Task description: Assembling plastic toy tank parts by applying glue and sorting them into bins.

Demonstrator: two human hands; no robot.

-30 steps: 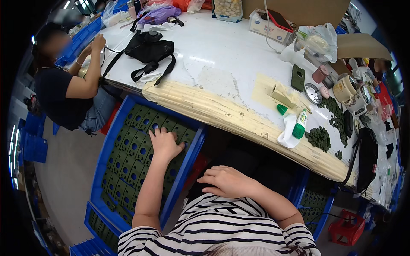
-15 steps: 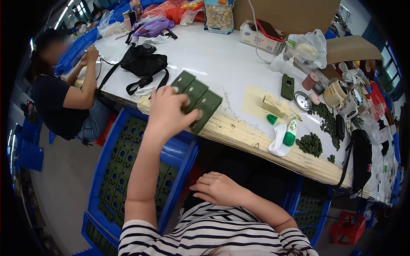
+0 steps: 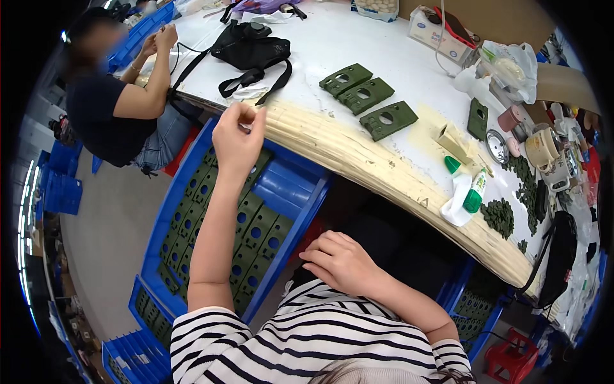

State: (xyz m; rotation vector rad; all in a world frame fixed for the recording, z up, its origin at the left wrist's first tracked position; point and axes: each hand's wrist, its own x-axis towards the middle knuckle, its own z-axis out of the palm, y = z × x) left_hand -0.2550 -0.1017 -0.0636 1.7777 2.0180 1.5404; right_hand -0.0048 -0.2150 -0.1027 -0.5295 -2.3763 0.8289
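Observation:
My left hand hangs over the front edge of the table, above the blue crate. Its fingers are loosely curled with a gap to the thumb, and nothing shows in them. Three dark green rectangular plates, each with a large round hole, lie on the table: a far one, a middle one that touches or overlaps it, and a nearer one set apart. Resting at my lap, my right hand is empty, its fingers relaxed and slightly bent. Below, the blue crate holds rows of similar green plates.
On the table, a black bag sits at the left. A green-and-white glue bottle, a small tan block, heaps of small green pieces and mugs are at the right. A co-worker sits at the left.
My left hand has let go of the green plates, which now lie on the table, and has drawn back toward the crate. The view has shifted; my right hand stays at my lap.

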